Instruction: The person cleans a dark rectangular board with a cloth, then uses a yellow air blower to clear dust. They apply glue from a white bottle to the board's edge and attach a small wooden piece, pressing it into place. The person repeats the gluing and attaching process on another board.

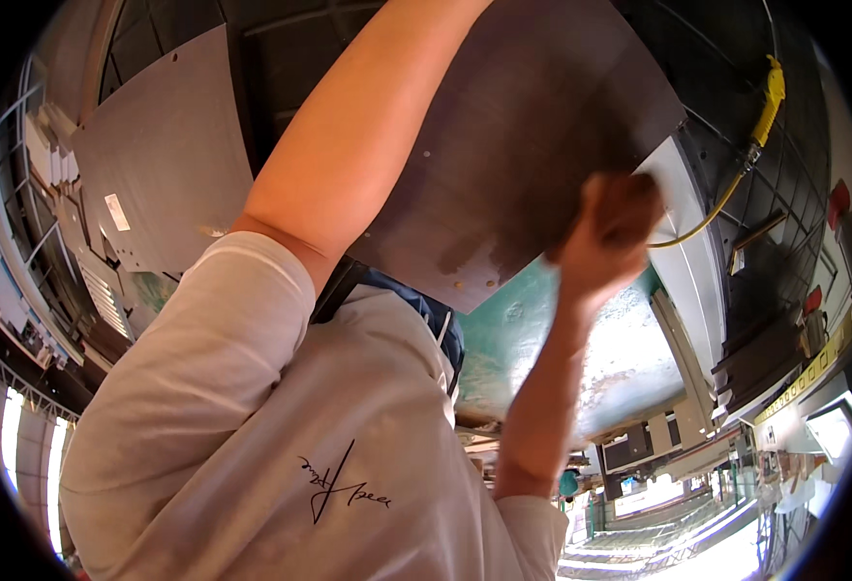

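Observation:
A large dark grey flat panel (484, 155) with small holes along its near edge lies in front of me. My left arm stretches across it to the top edge of the picture, and the left hand is out of view. Over the panel's right edge is my right hand (602, 232), blurred by motion. Its fingers look curled around a dark brownish shape, too smeared to name. Beside the hand, a darker smudge or shadow spreads over the panel's surface.
Another grey panel (169, 155) with a small white label lies to the left. At the right, a yellow air gun (769, 102) hangs on a yellow hose beside a pale metal strip (692, 242). Green floor (508, 329) shows below the panel, with dark gridded surfaces around.

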Motion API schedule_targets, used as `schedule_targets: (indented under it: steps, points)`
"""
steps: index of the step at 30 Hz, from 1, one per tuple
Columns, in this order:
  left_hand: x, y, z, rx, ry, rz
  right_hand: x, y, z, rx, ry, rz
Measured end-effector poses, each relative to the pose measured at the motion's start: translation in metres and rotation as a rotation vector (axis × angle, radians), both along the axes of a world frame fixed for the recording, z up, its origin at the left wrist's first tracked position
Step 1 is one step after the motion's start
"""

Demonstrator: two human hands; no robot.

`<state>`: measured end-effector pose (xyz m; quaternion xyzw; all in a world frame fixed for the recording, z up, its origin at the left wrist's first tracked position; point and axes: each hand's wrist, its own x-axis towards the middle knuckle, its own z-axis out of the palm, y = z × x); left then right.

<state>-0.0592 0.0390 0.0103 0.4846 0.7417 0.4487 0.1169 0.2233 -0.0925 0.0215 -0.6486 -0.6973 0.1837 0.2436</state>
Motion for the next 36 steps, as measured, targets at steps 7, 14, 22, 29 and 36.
schedule_targets:
  steps: [7, 14, 22, 29, 36]
  points:
    - [-0.004, 0.006, 0.001, 0.007, -0.025, 0.016, 0.002, -0.006, -0.008, 0.102, -0.043, -0.098]
    - [0.002, 0.003, 0.005, -0.012, -0.048, -0.011, -0.026, 0.099, 0.012, -0.035, -0.026, -0.148]
    - [0.000, 0.000, 0.002, -0.002, -0.033, 0.024, -0.008, 0.062, -0.015, 0.178, 0.007, 0.039]
    - [0.000, 0.002, 0.003, -0.023, -0.048, 0.046, -0.016, 0.069, -0.011, 0.178, 0.042, 0.051]
    - [0.004, 0.003, 0.004, -0.016, -0.078, 0.014, -0.025, 0.080, 0.001, 0.109, -0.017, -0.008]
